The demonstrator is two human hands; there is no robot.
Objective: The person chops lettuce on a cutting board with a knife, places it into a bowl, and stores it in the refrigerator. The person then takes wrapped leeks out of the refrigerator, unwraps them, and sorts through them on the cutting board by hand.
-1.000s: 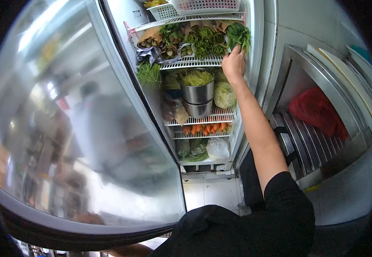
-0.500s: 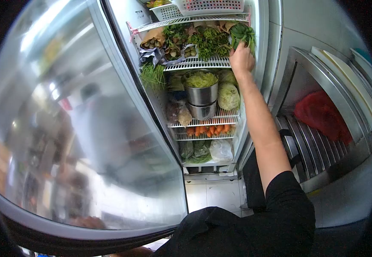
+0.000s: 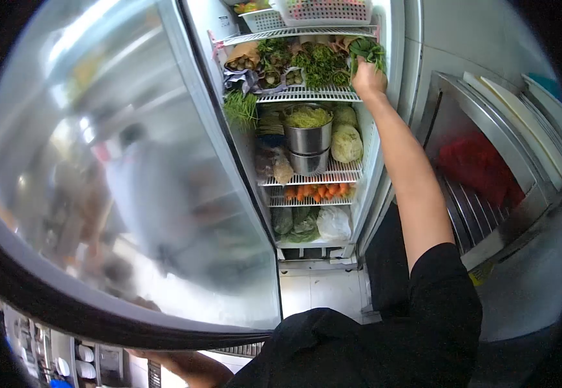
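Right hand (image 3: 370, 80) shifted, seemingly gripping greens (image 3: 366, 49)

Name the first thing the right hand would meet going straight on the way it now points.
The right hand would first meet the leafy green bunch at the shelf's right end; its fingers look to be at those leaves. What lies behind them is hidden, and depth is unclear.

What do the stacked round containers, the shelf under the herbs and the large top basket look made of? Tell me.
Stacked round containers: metal, probably stainless steel; smooth, grey, with bright reflections.
Shelf under the herbs: white-coated wire, it seems; thin parallel bars, though bare plastic can't be ruled out.
Large top basket: likely moulded plastic; white, with regular holes.
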